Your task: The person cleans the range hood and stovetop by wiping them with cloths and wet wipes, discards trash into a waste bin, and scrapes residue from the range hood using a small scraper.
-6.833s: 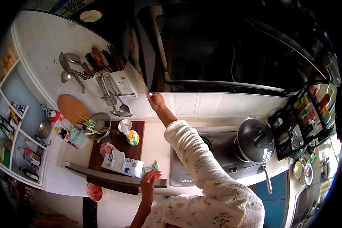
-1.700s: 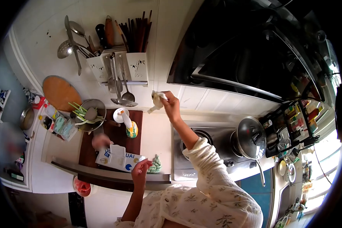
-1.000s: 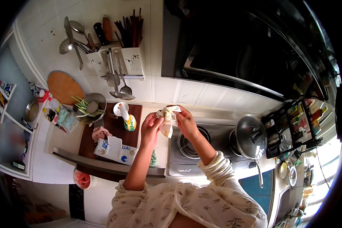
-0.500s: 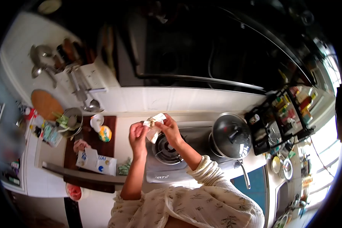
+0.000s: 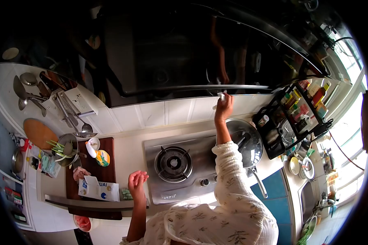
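My right hand [image 5: 224, 108] is raised to the lower edge of the black range hood [image 5: 184, 87], closed on a crumpled white wipe [image 5: 221, 96] that shows at its fingertips. Below it the right forearm passes over the lidded wok [image 5: 251, 149]. My left hand [image 5: 138, 179] is held above the counter front, left of the stove [image 5: 200, 163], with its fingers curled together; whether anything is in them is too small to tell. Left of that hand, a white box with blue print [image 5: 100, 190] rests on the dark cutting board [image 5: 109, 143].
A spray bottle [image 5: 102, 158] and a pot with green stalks [image 5: 65, 149] stand at the left. Utensils hang from a white wall rack [image 5: 75, 102]. A black spice rack [image 5: 290, 118] is at the right. Stacked bowls [image 5: 306, 167] sit near the sink [image 5: 308, 199].
The hands have moved apart. My right hand has carried the wipe up and right to the hood's edge, while my left hand has let go of it and dropped lower. The view has shifted right.
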A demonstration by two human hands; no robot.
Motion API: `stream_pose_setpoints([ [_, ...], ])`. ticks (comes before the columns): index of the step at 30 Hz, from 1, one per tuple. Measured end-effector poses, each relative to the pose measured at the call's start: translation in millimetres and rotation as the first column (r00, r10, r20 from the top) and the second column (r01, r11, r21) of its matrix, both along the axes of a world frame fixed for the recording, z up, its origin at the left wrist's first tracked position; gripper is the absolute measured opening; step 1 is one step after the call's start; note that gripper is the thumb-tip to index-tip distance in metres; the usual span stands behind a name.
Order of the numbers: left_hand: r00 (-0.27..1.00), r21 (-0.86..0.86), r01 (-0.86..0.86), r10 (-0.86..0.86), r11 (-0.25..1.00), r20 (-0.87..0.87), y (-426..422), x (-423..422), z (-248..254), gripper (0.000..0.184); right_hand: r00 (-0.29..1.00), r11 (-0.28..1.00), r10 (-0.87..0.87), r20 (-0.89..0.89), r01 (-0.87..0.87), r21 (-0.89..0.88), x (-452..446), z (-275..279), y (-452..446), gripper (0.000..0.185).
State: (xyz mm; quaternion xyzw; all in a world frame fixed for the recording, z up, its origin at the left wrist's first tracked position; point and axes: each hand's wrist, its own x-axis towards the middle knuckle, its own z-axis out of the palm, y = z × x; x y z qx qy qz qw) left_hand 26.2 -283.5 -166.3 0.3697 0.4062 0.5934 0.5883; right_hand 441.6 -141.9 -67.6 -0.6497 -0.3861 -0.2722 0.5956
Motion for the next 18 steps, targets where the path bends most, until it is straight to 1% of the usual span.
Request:
stream_pose_setpoints([
  [1,1.0,0.007,0.001,-0.001,1.0,0.0,-1,-2,0,0.015,0.999,0.999,-0.033,0.012,0.033,-0.017,-5,-1,4,0.026],
  [3,1.0,0.022,-0.001,0.002,1.0,-0.002,-1,-9,-2,0.015,0.999,1.0,0.023,0.047,-0.024,0.012,-13,-10,8,0.023],
  [6,0.998,0.039,-0.051,0.052,0.998,-0.037,1,-19,-5,0.014,0.999,0.999,0.053,0.007,-0.053,-0.001,-25,-15,9,0.023],
  [7,0.998,0.029,-0.058,0.059,0.998,-0.035,0,-22,-5,0.014,0.998,0.998,0.054,-0.03,-0.053,0.024,-27,-12,10,0.02],
  [9,0.997,0.012,-0.069,0.069,0.998,-0.034,-2,-28,-5,0.013,0.999,0.998,-0.033,0.007,0.033,0.05,-25,-2,8,0.016],
  [10,0.996,0.014,-0.075,0.076,0.997,-0.039,-3,-31,-6,0.013,1.0,0.991,-0.016,0.022,0.013,0.134,-16,-4,8,0.014],
  [11,0.996,0.017,-0.083,0.083,0.996,-0.042,-4,-34,-8,0.013,0.997,0.982,-0.074,-0.023,0.077,0.171,-10,-4,8,0.012],
  [13,0.995,0.021,-0.088,0.089,0.996,-0.041,-5,-35,-11,0.013,0.977,0.974,-0.135,-0.166,0.162,0.156,-3,2,7,0.01],
  [14,0.996,0.02,-0.084,0.084,0.996,-0.041,-6,-35,-12,0.013,0.987,0.972,-0.115,-0.114,0.136,0.192,-3,3,10,0.012],
  [15,0.996,0.017,-0.075,0.076,0.997,-0.043,-8,-35,-12,0.013,0.991,0.98,-0.076,-0.114,0.096,0.177,-4,-2,17,0.015],
  [17,0.998,-0.008,-0.047,0.047,0.999,-0.049,-8,-30,-9,0.013,0.996,0.986,-0.077,-0.032,0.081,0.144,-9,-14,24,0.017],
  [18,0.998,-0.019,-0.035,0.034,0.999,-0.053,-8,-27,-8,0.013,0.998,0.989,-0.031,-0.047,0.038,0.14,-16,-17,23,0.016],
])
